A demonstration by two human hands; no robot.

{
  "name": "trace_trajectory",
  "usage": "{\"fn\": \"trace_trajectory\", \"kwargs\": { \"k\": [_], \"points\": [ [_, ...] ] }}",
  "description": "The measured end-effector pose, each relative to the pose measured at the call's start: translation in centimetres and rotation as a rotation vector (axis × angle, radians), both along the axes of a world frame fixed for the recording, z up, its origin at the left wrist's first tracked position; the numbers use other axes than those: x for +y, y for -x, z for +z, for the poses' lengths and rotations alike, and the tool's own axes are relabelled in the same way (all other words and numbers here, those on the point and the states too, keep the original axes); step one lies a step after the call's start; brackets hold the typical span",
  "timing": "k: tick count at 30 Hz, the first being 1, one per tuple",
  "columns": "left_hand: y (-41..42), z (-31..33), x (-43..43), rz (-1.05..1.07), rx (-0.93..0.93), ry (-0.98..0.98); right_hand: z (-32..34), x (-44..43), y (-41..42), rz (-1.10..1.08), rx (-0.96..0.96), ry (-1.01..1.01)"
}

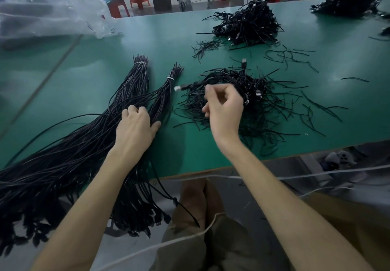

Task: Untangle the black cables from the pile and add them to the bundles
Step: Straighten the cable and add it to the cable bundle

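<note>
Head view — cable (191, 85) in right hand (224, 110)

Bundles (84, 144): lower ends run off left edge; plug ends over table (211, 156) lip too dark to count.
Left hand (136, 127): fingertips sunk among strands, so gripping or merely resting, cannot tell.
Right hand (224, 110): smeared by motion; pinch on cable (194, 85) blurred at contact (its plug just pale smudge).
Pile (263, 93): single cables impossible to separate; part hidden behind right hand.
Plastic bag (52, 15): blurred, cut by left edge, contents unreadable.
Far pile (350, 2): cropped at top right.
</note>
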State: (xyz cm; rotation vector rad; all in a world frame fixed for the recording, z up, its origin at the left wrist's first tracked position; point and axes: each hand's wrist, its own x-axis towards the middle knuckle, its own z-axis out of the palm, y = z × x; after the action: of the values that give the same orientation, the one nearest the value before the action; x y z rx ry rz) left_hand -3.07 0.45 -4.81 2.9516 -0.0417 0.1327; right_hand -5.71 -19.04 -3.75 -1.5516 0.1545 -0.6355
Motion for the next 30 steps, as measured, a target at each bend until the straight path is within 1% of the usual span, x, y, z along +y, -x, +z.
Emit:
{"fn": "trace_trajectory", "kwargs": {
  "k": [2, 8, 11, 13, 15, 18, 19, 21, 23, 25, 27, 29, 30],
  "points": [
    [0.1, -0.1, -0.1, -0.003, 0.002, -0.040, 1.3, -1.4, -1.4, -0.031, 0.014, -0.033],
    [-0.5, 0.1, -0.2, 0.033, 0.003, 0.051, 2.8, -6.7, -5.9, -0.174, 0.161, -0.222],
    [-0.9, 0.0, 0.1, 0.061, 0.051, 0.148, 2.2, -8.3, -6.9, -0.114, 0.258, -0.205],
    [-1.0, 0.1, 0.4, 0.061, 0.084, 0.263, 1.5, -8.7, -6.9, -0.052, 0.311, -0.151],
    [-1.1, 0.2, 0.3, 0.042, 0.066, 0.346, 0.9, -8.7, -6.6, -0.007, 0.328, -0.094],
    [-1.1, 0.6, -0.4, -0.003, 0.024, 0.392, 0.2, -7.8, -5.8, -0.013, 0.291, 0.063],
    [-1.1, 0.8, -0.9, -0.023, 0.034, 0.438, 0.1, -7.3, -5.3, -0.006, 0.260, 0.131],
    [-0.8, 1.4, -2.1, -0.089, 0.074, 0.572, 0.0, -5.9, -4.4, 0.096, 0.201, 0.282],
    [0.0, 2.1, -3.4, -0.176, 0.100, 0.655, 0.1, -4.3, -3.3, 0.298, 0.156, 0.447],
    [0.8, 2.8, -4.3, -0.274, 0.111, 0.665, -0.1, -2.5, -2.4, 0.519, 0.151, 0.568],
    [1.2, 3.3, -4.7, -0.373, 0.145, 0.667, -0.5, -1.1, -1.7, 0.642, 0.160, 0.655],
    [1.4, 3.5, -4.5, -0.410, 0.180, 0.667, -1.1, -0.7, -1.4, 0.626, 0.180, 0.687],
    [1.3, 3.3, -4.2, -0.404, 0.165, 0.639, -1.3, -0.8, -1.4, 0.589, 0.190, 0.696]
  ]
}}
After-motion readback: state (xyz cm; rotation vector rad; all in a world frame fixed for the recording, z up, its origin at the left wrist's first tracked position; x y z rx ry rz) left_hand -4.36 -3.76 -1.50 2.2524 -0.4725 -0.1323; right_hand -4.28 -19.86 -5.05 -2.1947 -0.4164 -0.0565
